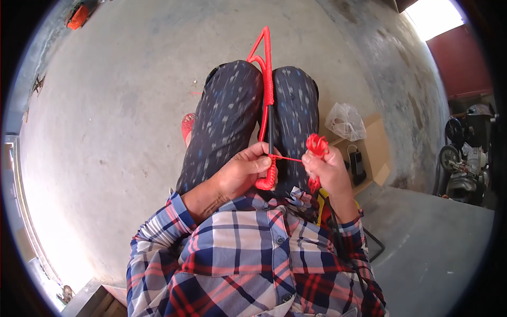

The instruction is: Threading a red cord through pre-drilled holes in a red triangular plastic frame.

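Between my knees stands a narrow frame (268, 79), its far part wound in red cord. A stretch of bare black rod (271, 124) shows between the wound far part and a wound near end (271, 174), which curves toward my lap. My left hand (240, 171) is closed on the rod, thumb and fingers pinching where the near winding stops. My right hand (330, 169) grips a bundle of red cord (317, 143), with loops sticking out above and below the fist. A taut strand (289, 158) runs from this bundle to the rod at my left fingertips.
An opened cardboard box (377, 148) sits right of my legs, with a clear plastic bag (346, 121) and a black device (357, 164) in it. A motorcycle (465, 164) stands at the far right. An orange object (77, 17) lies far left by the wall.
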Available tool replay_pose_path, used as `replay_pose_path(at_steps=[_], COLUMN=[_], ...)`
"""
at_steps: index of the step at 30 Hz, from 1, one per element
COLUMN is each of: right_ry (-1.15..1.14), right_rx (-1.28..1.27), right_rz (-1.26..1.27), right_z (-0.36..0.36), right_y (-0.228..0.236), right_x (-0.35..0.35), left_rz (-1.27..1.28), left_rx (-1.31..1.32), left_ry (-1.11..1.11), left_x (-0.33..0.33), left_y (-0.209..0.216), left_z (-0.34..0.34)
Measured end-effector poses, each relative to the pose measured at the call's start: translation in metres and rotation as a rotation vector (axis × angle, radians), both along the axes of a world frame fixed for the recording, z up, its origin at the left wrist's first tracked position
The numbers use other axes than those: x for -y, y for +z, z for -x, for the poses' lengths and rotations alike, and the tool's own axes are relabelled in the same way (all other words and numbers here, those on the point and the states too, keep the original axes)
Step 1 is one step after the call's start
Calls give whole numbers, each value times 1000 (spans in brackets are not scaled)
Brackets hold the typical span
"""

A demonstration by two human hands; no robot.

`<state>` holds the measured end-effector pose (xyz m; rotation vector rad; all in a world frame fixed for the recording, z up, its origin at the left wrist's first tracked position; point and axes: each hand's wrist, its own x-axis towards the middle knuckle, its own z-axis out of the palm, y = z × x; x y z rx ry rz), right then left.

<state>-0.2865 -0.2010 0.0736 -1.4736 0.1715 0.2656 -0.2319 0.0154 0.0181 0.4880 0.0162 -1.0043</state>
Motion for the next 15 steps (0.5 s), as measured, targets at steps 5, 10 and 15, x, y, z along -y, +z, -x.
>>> replay_pose_path(at_steps=[5,10,15], right_ry=[35,-1,90], right_rx=[16,-22,73], right_rz=[212,343,298], right_z=[-9,-35,-46], right_y=[2,16,7], right_x=[23,9,3], left_rz=[-108,-234,-285], left_rx=[455,609,766], left_ry=[-237,-222,-241], left_x=[1,6,36], left_y=[4,11,32], left_z=[2,3,13])
